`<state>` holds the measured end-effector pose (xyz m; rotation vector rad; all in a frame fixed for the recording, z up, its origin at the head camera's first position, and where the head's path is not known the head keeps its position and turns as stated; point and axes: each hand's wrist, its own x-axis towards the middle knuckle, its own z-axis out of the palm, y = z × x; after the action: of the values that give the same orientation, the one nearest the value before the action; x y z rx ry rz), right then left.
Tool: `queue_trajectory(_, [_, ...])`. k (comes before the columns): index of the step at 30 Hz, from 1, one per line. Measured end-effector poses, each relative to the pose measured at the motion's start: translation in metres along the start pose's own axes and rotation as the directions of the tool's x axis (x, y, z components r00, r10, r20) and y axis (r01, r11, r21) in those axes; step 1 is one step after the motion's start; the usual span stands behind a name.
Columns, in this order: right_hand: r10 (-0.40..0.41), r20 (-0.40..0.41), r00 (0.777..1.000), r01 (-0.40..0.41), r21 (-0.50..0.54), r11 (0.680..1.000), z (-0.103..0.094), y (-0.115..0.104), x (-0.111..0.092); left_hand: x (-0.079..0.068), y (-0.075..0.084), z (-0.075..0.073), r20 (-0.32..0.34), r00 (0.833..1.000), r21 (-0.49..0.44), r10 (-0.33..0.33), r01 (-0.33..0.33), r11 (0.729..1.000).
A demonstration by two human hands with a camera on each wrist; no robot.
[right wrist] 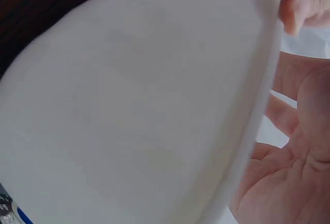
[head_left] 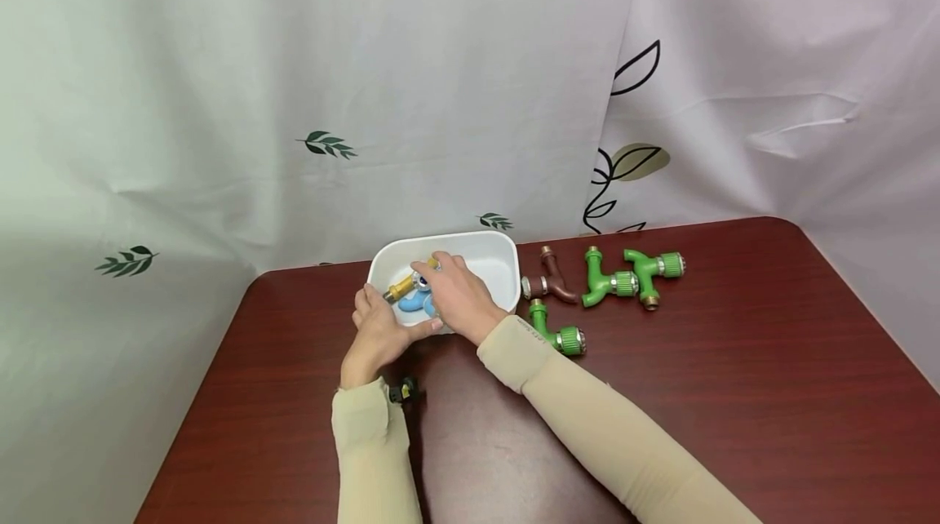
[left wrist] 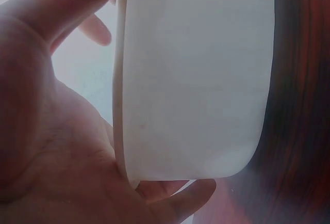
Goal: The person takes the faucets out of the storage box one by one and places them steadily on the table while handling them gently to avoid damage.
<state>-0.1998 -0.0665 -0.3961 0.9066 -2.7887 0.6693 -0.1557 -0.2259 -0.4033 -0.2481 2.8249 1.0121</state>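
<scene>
A white plastic basin stands at the back of the table. My left hand grips its near left corner, thumb along the front rim and fingers round the left end; the left wrist view shows the basin's outer wall beside the palm. My right hand reaches over the front rim and holds a yellow tap by its round chrome-and-blue knob. The fingertips are partly hidden. A light-blue tap lies beneath it in the basin. In the right wrist view the palm shows beyond the rim.
Right of the basin lie a dark brown tap and several green taps, one beside it, one farther right, and one nearer, beside my right cuff. A patterned white cloth hangs behind the wooden table.
</scene>
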Motion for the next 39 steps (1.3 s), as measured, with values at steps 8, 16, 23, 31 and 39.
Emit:
queue_trajectory(8, [0.013,0.029,0.999,-0.013,-0.005,1.0,0.01,0.002,0.002,0.001,0.0,-0.001,0.016,1.0,0.004,0.001,-0.001,1.0])
queue_trajectory(16, [-0.073,0.045,0.996,0.073,-0.01,0.997,0.016,0.005,0.003,0.001,-0.001,-0.002,0.023,1.0,0.016,0.011,-0.012,1.0])
queue_trajectory(23, [-0.13,0.052,0.99,0.132,-0.033,0.991,0.017,0.008,0.003,0.001,-0.002,-0.001,0.02,1.0,0.014,0.015,-0.016,1.0])
queue_trajectory(31, [-0.106,0.05,0.993,0.106,0.009,0.994,0.019,0.009,0.005,0.002,-0.003,-0.001,0.02,1.0,0.016,0.024,-0.024,1.0])
queue_trajectory(39, [-0.098,0.009,0.995,0.097,0.085,0.992,0.022,0.013,0.004,0.002,-0.003,0.0,0.014,0.999,0.016,0.04,-0.04,0.999])
